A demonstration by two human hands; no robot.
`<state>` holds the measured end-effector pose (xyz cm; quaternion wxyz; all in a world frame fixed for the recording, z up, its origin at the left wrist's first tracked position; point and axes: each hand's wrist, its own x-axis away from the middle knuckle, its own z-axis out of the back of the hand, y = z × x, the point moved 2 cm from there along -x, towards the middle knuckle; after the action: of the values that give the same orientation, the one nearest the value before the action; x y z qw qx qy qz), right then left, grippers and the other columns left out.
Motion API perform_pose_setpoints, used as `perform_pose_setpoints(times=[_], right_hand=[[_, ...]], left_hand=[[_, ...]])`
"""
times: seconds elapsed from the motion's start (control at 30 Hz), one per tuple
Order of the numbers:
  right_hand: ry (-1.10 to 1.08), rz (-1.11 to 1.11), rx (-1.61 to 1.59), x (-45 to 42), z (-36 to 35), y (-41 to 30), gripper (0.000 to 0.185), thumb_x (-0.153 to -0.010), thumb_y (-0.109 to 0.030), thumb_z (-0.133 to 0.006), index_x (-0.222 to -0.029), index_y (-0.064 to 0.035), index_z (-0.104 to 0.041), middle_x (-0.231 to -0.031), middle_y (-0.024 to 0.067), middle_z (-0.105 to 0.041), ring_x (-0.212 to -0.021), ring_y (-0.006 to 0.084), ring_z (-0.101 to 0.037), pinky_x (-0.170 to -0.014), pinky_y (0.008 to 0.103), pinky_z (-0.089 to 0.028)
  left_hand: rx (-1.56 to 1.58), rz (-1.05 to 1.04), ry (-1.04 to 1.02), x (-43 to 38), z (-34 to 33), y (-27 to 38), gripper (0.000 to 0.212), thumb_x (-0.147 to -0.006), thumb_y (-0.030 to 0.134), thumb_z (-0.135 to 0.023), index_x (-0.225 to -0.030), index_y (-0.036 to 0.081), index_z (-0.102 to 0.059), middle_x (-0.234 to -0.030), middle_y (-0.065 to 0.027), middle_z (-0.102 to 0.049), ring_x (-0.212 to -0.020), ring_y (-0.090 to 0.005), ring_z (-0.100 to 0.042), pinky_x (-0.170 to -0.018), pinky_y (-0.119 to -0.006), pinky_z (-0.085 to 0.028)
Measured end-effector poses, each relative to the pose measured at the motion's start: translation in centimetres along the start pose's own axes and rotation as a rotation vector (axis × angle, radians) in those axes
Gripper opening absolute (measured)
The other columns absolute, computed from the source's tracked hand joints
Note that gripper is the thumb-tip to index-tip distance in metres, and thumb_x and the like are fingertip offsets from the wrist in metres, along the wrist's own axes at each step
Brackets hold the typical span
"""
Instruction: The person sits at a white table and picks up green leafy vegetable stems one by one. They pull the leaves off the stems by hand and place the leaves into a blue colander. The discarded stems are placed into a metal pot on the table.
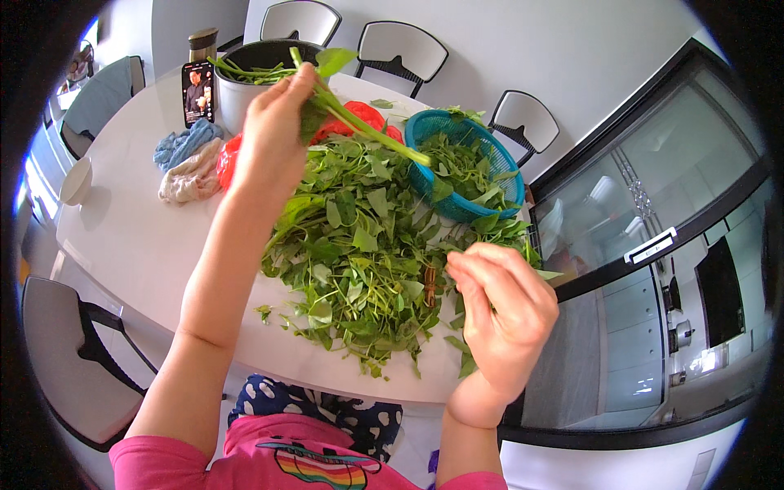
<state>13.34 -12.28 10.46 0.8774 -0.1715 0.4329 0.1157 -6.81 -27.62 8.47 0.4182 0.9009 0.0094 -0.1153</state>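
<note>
My left hand (278, 116) is raised near the front of a white pot (236, 101) that holds green stems. It grips a thick green stem (373, 131) with leaves on it. Below lies a big heap of leafy greens (361, 245) on the white table. My right hand (505, 300) is over the right side of the heap, fingertips pinched together; whether something small is between them I cannot tell. A blue-green plastic basket (465, 211) with loose leaves in it stands behind the heap. A brown tied band (430, 286) lies at the heap's right side.
A phone (198, 95) leans upright beside the pot, with a lidded bottle (203, 44) behind. Blue and beige cloths (190, 168), a red plastic bag (355, 119) and a white bowl (76, 182) are on the table (135, 245). Chairs (401, 52) surround it; a black-framed glass door (649, 184) is at right.
</note>
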Motion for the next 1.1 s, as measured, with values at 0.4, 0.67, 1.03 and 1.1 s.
perform_pose_setpoints(times=[0.4,0.67,1.03,1.1], right_hand=[[-0.373,-0.083,0.029,0.6,-4.3,2.7,0.022,-0.081,0.000,-0.064,-0.103,-0.0029,-0.064,-0.076,0.0088,-0.066,-0.063,0.0253,-0.064,-0.056,0.0321,-0.049],[-0.237,0.032,0.065,0.2,-4.1,4.0,0.027,-0.079,0.005,-0.062,-0.105,-0.0029,-0.065,-0.082,0.0085,-0.068,-0.070,0.0201,-0.065,-0.061,0.0287,-0.051],[-0.017,-0.698,-1.119,-0.3,-4.4,2.2,0.026,-0.095,-0.020,-0.058,-0.104,0.0035,-0.065,-0.075,0.0075,-0.065,-0.052,0.0097,-0.057,-0.047,0.0203,-0.043],[0.000,-0.719,-1.064,-0.3,-4.3,2.5,0.029,-0.095,-0.021,-0.057,-0.103,0.0058,-0.064,-0.071,0.0073,-0.060,-0.047,0.0115,-0.049,-0.044,0.0210,-0.037]], left_hand=[[0.026,0.119,-0.293,2.4,-1.8,-1.3,0.025,-0.100,0.027,-0.049,-0.104,0.004,-0.058,-0.090,-0.0011,-0.060,-0.081,-0.0087,-0.055,-0.075,-0.024,-0.045],[0.025,0.135,-0.346,2.9,-2.1,-1.7,0.026,-0.101,0.026,-0.047,-0.108,0.003,-0.058,-0.093,-0.0017,-0.062,-0.083,-0.0083,-0.055,-0.076,-0.024,-0.046],[0.039,0.173,-0.385,5.8,-3.8,-3.2,0.024,-0.099,0.023,-0.052,-0.102,0.000,-0.057,-0.095,-0.0041,-0.062,-0.087,-0.0098,-0.058,-0.082,-0.025,-0.047],[0.020,0.127,-0.367,5.8,-4.0,-2.9,0.024,-0.099,0.023,-0.052,-0.103,0.000,-0.057,-0.096,-0.0040,-0.061,-0.088,-0.0095,-0.058,-0.083,-0.025,-0.047]])
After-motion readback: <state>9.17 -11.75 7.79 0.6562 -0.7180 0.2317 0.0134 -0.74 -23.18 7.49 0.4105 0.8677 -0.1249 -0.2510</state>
